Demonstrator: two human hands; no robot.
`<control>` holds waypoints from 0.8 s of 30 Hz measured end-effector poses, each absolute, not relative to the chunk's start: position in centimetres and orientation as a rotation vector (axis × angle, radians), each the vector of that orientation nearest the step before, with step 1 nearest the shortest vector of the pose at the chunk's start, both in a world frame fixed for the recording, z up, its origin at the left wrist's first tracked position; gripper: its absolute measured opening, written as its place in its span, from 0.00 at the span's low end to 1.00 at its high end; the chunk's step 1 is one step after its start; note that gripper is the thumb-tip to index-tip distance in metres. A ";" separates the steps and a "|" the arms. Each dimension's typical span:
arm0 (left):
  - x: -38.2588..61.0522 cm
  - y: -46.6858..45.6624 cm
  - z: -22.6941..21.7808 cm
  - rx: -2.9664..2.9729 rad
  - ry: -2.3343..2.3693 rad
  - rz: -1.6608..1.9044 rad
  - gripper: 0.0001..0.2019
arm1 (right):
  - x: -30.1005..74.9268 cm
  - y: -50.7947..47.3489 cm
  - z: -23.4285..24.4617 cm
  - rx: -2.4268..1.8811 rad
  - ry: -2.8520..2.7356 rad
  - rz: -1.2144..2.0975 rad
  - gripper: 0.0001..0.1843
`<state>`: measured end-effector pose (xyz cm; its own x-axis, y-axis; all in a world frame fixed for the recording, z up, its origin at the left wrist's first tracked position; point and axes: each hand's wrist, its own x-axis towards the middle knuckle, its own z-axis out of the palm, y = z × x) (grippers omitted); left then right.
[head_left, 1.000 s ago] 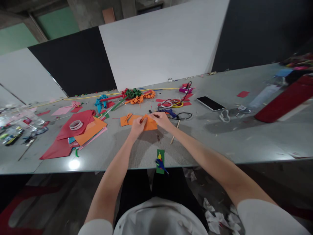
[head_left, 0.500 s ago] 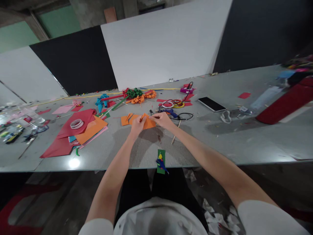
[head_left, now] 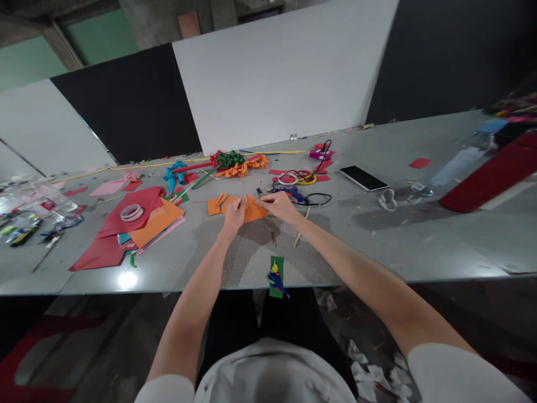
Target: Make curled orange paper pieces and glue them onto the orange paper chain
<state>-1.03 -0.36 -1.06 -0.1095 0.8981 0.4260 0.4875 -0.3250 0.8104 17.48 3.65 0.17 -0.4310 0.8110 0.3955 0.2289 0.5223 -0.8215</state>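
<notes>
An orange piece of paper (head_left: 253, 212) spans the gap between my two hands, just above the table. My left hand (head_left: 236, 212) pinches its left part with thumb and fingers. At its right corner, the fingertips of my right hand (head_left: 279, 204) are closed on the edge. More cut orange paper (head_left: 214, 206) lies on the table left of my left hand. Just behind my right hand rests a blue glue gun (head_left: 294, 193) with a black cord. A thin wooden stick (head_left: 302, 226) lies under my right forearm.
Red and orange sheets (head_left: 157, 224) are stacked at left with a tape roll (head_left: 131, 212) on top. Curled paper flowers (head_left: 230, 160) lie at the back. A phone (head_left: 363, 178) and a red cylinder (head_left: 490, 173) are at right. A green strip (head_left: 276, 285) overhangs the front edge.
My left thumb and fingers have shifted slightly on the orange paper, and the paper's angle differs a little. My right hand keeps its pinch in nearly the same place.
</notes>
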 end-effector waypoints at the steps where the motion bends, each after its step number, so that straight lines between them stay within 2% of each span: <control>1: -1.1 -0.3 -1.1 1.792 1.518 1.417 0.25 | 17.5 3.6 0.2 -0.857 -1.940 0.883 0.34; 14: -1.8 0.1 -1.2 1.857 1.489 1.353 0.23 | 17.5 3.6 0.2 -0.893 -1.936 0.873 0.35; 24: -1.9 0.0 -0.7 1.833 1.418 1.287 0.25 | 17.6 3.4 0.4 -0.916 -1.949 0.856 0.35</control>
<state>-1.92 -0.02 -0.74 0.0177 0.9251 0.3793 0.4675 -0.3430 0.8147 17.56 3.42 0.37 -0.4172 0.8293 0.3717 0.2872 0.5084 -0.8118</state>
